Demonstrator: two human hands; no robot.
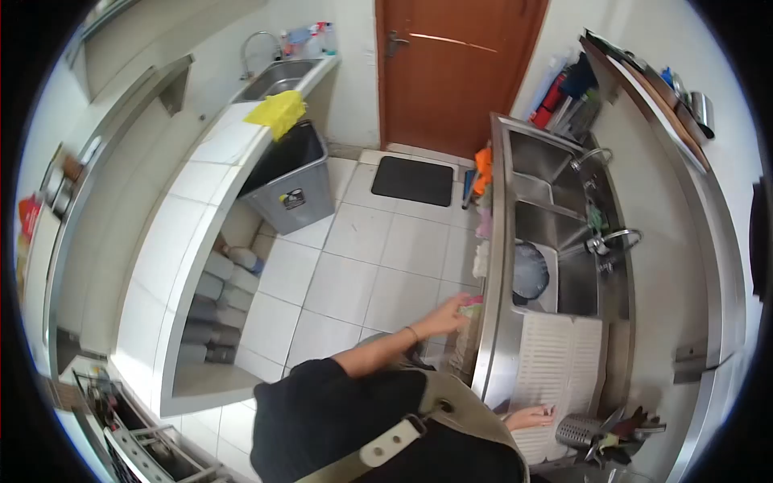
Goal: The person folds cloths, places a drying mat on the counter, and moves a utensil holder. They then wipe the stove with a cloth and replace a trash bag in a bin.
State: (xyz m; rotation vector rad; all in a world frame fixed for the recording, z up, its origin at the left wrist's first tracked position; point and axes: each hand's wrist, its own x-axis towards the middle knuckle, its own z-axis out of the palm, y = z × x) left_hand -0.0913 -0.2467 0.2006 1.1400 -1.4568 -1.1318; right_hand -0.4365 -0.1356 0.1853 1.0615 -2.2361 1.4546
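Observation:
My left hand (444, 317) reaches to the front edge of the steel sink counter. Its fingers are closed at a hanging cloth (469, 310) with pink and green on it. Lower down, my right hand (530, 417) is over the cream ribbed drying mat (557, 354), fingers extended and nothing seen in them. Close to that hand lies a perforated metal utensil holder (576, 431) with several utensils. An apron strap over a black sleeve hides part of the right arm.
Steel sink basins (543, 153) with taps run along the counter; one holds a round dark item (530, 271). An orange cloth (483, 171) hangs at the far end. Across the tiled floor stand a grey bin (294, 197) and a white tiled counter (161, 233). A black mat (412, 181) lies before the door (459, 72).

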